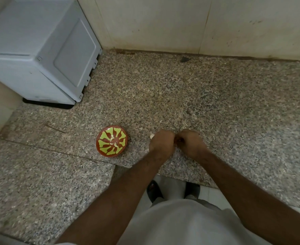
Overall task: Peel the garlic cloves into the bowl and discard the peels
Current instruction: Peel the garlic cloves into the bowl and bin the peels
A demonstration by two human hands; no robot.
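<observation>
A red bowl [111, 141] with a yellow-green pattern stands on the speckled granite counter [216, 103], with a few pale peeled cloves [115, 142] in its middle. To its right my left hand [160, 141] and my right hand [190, 141] meet knuckle to knuckle, fingers curled inward over something small that the hands hide. A pale garlic piece [152, 136] peeks out at the left edge of my left hand, on or just above the counter.
A grey-white appliance [39, 50] sits at the back left on a black base. A tiled wall [198, 23] runs along the back. The counter's front edge is near my body, with my sandalled feet [154, 190] on the white floor below.
</observation>
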